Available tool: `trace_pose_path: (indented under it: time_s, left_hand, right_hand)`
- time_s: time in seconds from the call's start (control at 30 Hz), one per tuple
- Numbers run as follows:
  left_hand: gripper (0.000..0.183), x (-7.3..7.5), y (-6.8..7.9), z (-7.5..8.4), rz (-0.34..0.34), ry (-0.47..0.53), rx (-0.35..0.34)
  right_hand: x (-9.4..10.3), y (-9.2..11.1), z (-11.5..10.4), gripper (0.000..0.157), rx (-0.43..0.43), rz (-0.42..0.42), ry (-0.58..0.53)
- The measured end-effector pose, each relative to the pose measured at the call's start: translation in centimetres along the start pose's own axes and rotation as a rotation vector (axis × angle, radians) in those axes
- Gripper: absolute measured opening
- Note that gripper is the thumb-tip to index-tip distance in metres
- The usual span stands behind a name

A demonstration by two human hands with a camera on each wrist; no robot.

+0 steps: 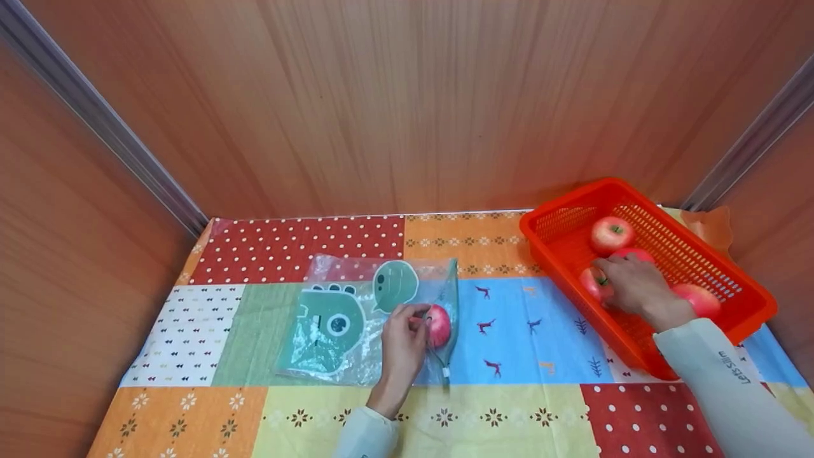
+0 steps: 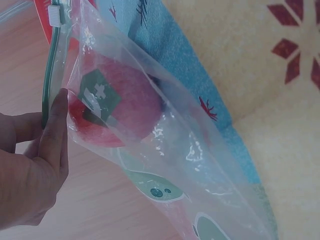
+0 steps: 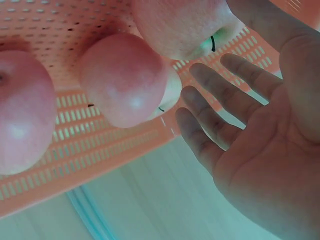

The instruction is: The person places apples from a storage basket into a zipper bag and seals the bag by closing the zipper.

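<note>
My left hand [image 1: 405, 337] pinches the zip edge of a clear plastic zip bag [image 2: 200, 165] printed with green cartoon figures. Inside the bag, near its mouth, sits a red apple [image 1: 439, 326]; the left wrist view shows it through the film, beside my fingertips. My right hand [image 1: 629, 286] is down in a red-orange plastic basket [image 1: 540, 235]. Its fingers are spread and fairly straight in the right wrist view, with the thumb by an apple [image 3: 185, 25] whose stem shows. That same apple [image 1: 596, 284] lies at the hand's left in the head view.
Several other apples lie in the basket, among them one at the far end [image 1: 612, 234] and one right of my wrist [image 1: 696, 300]. A patchwork-print cloth [image 1: 509, 420] covers the table. Wood-grain panels [image 1: 381, 114] stand at the back and both sides.
</note>
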State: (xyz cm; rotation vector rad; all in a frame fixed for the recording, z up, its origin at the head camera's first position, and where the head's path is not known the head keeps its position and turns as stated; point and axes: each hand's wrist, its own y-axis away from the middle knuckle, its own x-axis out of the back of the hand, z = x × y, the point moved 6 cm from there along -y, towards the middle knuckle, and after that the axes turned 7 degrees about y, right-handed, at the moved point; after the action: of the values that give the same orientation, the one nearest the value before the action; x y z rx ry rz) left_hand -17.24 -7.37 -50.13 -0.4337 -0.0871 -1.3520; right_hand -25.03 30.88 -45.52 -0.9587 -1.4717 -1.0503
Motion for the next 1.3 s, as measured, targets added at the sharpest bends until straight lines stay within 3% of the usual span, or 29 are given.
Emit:
trace_pose_path:
  time_s: [0.27, 0.47, 0.7, 1.3]
  left_hand:
    - [0.022, 0.0, 0.1, 0.1, 0.004, -0.010, -0.012]
    - [0.022, 0.1, 0.1, 0.1, 0.003, -0.040, -0.005]
    - [0.024, 0.0, 0.1, 0.1, 0.008, -0.026, -0.028]
    - [0.023, 0.1, 0.1, 0.0, 0.003, -0.017, -0.022]
  right_hand:
    - [-0.5, 0.2, 0.1, 0.078, -0.027, -0.023, -0.025]
    - [-0.7, -0.3, 0.0, 0.074, 0.008, -0.021, 0.031]
    - [-1.0, -0.5, 0.2, 0.078, -0.003, -0.052, 0.009]
    - [-0.8, -0.1, 0.4, 0.072, 0.002, 0.018, -0.015]
